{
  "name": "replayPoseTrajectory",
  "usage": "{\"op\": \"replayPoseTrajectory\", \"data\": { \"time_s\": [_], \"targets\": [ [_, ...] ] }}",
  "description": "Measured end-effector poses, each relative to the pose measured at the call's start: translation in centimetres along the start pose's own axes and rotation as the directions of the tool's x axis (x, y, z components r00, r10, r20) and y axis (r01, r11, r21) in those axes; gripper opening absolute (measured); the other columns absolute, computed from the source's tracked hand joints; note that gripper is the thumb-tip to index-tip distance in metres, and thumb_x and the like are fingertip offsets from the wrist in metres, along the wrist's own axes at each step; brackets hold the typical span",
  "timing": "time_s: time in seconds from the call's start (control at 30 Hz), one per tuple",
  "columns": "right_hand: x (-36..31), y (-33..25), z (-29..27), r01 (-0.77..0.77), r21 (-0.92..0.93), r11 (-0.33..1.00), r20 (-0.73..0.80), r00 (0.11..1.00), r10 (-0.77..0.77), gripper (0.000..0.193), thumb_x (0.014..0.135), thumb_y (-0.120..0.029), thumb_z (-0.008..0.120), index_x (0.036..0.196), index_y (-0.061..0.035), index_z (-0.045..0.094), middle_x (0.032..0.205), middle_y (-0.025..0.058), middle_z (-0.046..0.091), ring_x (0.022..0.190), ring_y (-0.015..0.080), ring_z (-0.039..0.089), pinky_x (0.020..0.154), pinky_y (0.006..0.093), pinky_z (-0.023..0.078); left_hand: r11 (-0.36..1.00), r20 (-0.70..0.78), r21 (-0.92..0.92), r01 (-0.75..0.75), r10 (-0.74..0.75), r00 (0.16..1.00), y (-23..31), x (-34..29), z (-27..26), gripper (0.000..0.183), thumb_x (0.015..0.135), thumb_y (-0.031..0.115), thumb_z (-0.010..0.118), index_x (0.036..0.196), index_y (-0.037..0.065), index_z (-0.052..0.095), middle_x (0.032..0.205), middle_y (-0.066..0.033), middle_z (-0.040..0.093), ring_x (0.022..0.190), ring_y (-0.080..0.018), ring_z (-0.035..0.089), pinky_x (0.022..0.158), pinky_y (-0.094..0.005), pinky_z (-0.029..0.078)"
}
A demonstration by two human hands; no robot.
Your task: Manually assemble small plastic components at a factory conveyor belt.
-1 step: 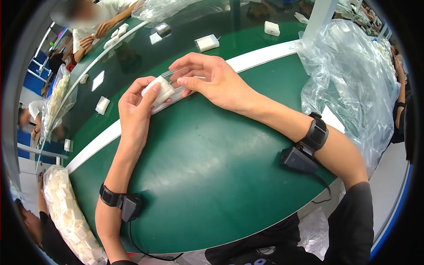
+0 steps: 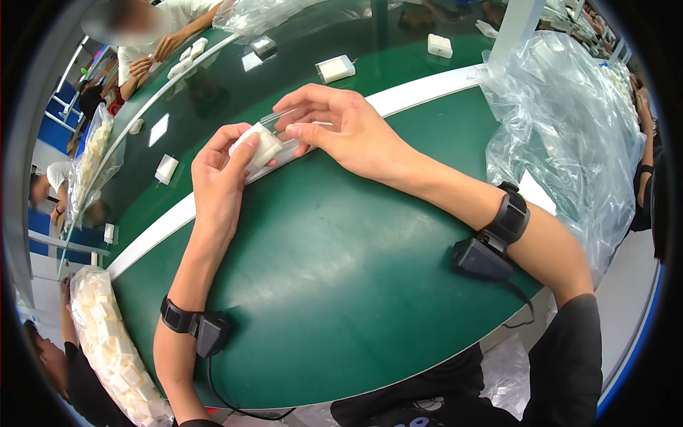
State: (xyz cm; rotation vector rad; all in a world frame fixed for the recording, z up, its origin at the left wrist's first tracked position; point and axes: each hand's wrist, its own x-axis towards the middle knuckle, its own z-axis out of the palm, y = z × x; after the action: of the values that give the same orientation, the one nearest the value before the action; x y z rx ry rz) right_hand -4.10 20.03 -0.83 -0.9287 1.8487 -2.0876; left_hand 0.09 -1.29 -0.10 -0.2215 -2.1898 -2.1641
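My left hand (image 2: 219, 167) pinches a white block-shaped plastic piece (image 2: 265, 146) between thumb and fingers, above the white rail (image 2: 160, 228). A clear, thin-walled plastic cover (image 2: 283, 118) extends from the white piece toward my right hand (image 2: 334, 124). The fingers of that hand curl around the cover's far end, with the thumb on the near side. Whether the piece sits inside the cover or only against it is hard to make out. My right fingertips are partly hidden behind the clear plastic.
Beyond the rail, a dark green belt (image 2: 299, 89) carries several white pieces, one (image 2: 335, 69) near my right hand. A large clear bag (image 2: 562, 128) lies at right. A bag of white pieces (image 2: 110, 334) stands at left. Another person's hands (image 2: 167, 48) work at the far left.
The white pieces on the belt have shifted very slightly to the right. Both my hands hold nearly the same pose.
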Motion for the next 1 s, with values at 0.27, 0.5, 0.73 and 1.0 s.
{"op": "replayPoseTrajectory", "data": {
  "time_s": [0.27, 0.5, 0.73, 1.0],
  "targets": [
    [0.0, 0.3, 0.0, 0.025, -0.058, 0.998, 0.025, 0.999, -0.023, 0.027, 0.097, -0.011, 0.058, 0.121, 0.0035, 0.055, 0.109, 0.0151, 0.065, 0.098, 0.0190, 0.065, 0.079, 0.0318, 0.055, 0.992, 0.045, 0.118, -0.046, 0.041, 0.998, 0.2, 0.0, 0.2, 0.024, 0.096, 0.015, 0.066, 0.111, -0.002, 0.061, 0.099, -0.0098, 0.068, 0.086, -0.0142, 0.067, 0.079, -0.0271, 0.057],
    [0.1, 0.3, -0.2, 0.050, 0.007, 0.999, -0.058, 0.997, -0.050, 0.027, 0.096, -0.009, 0.058, 0.119, 0.0044, 0.055, 0.105, 0.0142, 0.065, 0.087, 0.0171, 0.065, 0.075, 0.0309, 0.055, 0.998, -0.062, -0.061, -0.029, 0.025, 0.998, 0.7, 0.1, 1.2, 0.031, 0.096, 0.016, 0.066, 0.117, -0.005, 0.059, 0.106, -0.0117, 0.066, 0.092, -0.0165, 0.067, 0.079, -0.0308, 0.059],
    [0.3, 0.2, -0.7, 0.029, 0.063, 0.998, -0.098, 0.995, -0.023, 0.030, 0.096, -0.012, 0.060, 0.123, 0.0027, 0.055, 0.113, 0.0151, 0.065, 0.092, 0.0179, 0.066, 0.082, 0.0318, 0.054, 1.000, -0.075, 0.007, 0.003, -0.002, 0.997, 0.4, 0.2, -0.3, 0.030, 0.094, 0.014, 0.068, 0.115, -0.006, 0.061, 0.104, -0.0123, 0.066, 0.085, -0.0176, 0.068, 0.076, -0.0297, 0.059],
    [-0.1, -0.1, 0.5, 0.107, 0.090, 0.990, -0.009, 0.994, -0.107, 0.022, 0.095, -0.006, 0.060, 0.114, 0.0045, 0.055, 0.105, 0.0128, 0.067, 0.101, 0.0174, 0.065, 0.083, 0.0303, 0.057, 1.000, 0.028, 0.025, -0.005, 0.005, 1.000, 0.9, -0.5, 0.6, 0.026, 0.093, 0.012, 0.068, 0.112, -0.004, 0.061, 0.103, -0.0120, 0.065, 0.077, -0.0157, 0.067, 0.071, -0.0280, 0.056]
  ]
}}
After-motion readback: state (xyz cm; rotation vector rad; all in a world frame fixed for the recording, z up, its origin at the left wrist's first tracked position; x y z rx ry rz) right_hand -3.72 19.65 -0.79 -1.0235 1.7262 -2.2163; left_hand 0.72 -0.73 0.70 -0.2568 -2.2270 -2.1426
